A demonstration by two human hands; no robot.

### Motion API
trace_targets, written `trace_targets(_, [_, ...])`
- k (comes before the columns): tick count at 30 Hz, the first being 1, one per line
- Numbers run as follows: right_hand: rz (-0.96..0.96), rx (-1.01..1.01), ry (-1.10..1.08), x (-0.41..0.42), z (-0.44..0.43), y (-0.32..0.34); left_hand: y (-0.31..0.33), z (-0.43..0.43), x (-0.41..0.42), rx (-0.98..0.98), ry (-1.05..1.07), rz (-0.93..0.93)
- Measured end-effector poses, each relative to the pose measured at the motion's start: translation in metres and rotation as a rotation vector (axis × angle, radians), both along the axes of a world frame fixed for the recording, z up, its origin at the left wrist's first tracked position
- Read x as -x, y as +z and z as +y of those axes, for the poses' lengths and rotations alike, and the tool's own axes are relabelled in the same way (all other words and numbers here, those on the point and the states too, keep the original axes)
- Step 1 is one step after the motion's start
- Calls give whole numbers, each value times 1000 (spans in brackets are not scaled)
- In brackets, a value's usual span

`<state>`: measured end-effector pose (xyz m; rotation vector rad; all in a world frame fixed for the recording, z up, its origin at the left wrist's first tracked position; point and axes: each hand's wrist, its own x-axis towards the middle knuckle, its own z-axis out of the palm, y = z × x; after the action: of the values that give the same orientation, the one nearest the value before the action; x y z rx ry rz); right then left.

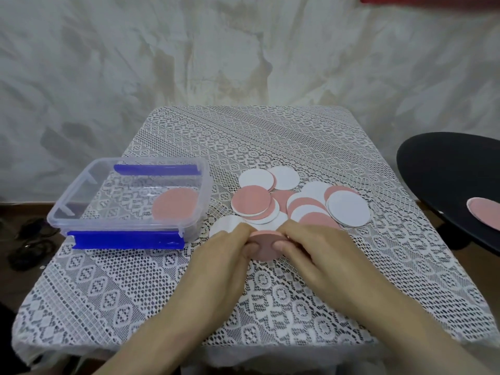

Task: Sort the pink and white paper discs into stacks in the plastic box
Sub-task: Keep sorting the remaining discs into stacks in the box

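A loose heap of pink and white paper discs (297, 201) lies in the middle of the lace-covered table (151, 288). My left hand (224, 255) and my right hand (313, 253) together hold a pink disc (266, 246) just in front of the heap, thumbs on its near face, fingers curled round its sides. A clear plastic box (81, 190) with blue clips stands at the left. Inside it, near its right wall, lies a pink disc (174, 204).
A black round tabletop (446, 180) sticks in at the right edge with a pink disc (487, 215) on it. A crumpled white sheet hangs behind the table. Dark cables lie on the floor at the left.
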<state>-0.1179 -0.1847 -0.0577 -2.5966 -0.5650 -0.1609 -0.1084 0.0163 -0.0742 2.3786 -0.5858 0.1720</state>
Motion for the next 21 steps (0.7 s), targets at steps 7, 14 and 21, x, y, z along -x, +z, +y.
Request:
trace_targets(7, [69, -370, -32, 5, 9, 17, 21, 11, 12, 224, 35, -29])
trace_targets(14, [189, -613, 10, -3, 41, 24, 32, 38, 6, 353, 114, 37])
trace_targets(21, [318, -642, 39, -14, 75, 22, 33, 79, 5, 470, 198, 141])
